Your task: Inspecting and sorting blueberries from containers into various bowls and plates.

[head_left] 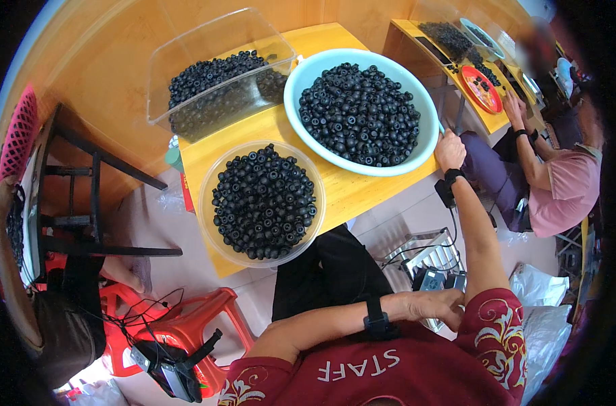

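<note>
My right hand (450, 150) reaches forward to the right rim of a light blue basin (426, 101) heaped with small black ring-shaped parts, and its fingers are curled on that rim. My left hand (433, 306) lies across my body, fingers spread on my own right upper arm, and holds nothing. Both wrists wear black bands. A clear round bowl (210, 223) of the same black parts sits at the near edge of the yellow wooden table (345, 193). At the table's far left stands a clear rectangular box (186, 61), partly filled with them.
A second person sits at the right by another yellow table (487, 118) holding a red plate (482, 88) and more black parts. On the floor are a red plastic stool (193, 325), a metal rack (426, 254) and white bags (544, 318). A dark-framed chair (84, 196) stands left.
</note>
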Available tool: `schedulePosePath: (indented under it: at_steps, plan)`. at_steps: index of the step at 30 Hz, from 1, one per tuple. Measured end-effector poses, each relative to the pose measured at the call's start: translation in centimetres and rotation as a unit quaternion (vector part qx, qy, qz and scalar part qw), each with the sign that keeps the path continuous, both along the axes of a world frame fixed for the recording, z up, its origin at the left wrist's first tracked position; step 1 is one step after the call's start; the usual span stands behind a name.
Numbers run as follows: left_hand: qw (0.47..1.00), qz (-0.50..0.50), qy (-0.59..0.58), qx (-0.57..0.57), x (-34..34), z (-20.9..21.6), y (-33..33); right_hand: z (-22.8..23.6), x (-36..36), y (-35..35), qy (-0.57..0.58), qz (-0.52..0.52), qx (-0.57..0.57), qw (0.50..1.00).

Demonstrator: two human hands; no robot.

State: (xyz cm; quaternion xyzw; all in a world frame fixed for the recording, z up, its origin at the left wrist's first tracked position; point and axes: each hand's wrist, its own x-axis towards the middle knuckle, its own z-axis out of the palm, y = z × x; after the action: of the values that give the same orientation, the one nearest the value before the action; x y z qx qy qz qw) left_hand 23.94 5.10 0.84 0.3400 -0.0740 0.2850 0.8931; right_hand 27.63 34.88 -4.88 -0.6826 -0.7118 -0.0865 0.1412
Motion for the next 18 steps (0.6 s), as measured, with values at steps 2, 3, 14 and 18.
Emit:
schedulePosePath:
  at_steps: [2,3,14,18]
  plan:
    - [0.999,-0.024,0.005,0.020,-0.5,0.0,-0.1,-0.1,-0.1,-0.2,0.000,-0.001,-0.001,1.000]
    - [0.998,-0.047,0.011,0.044,-0.7,0.0,-0.1,-0.1,-0.2,-0.2,-0.001,-0.003,0.000,1.000]
    - [0.941,0.124,0.140,0.282,-0.6,-4.3,1.9,-0.4,-0.2,-0.3,-0.005,-0.006,-0.001,1.000]
    - [0.921,0.174,0.211,0.277,-1.8,-4.3,2.5,-0.2,-0.2,0.1,-0.007,0.000,0.015,1.000]
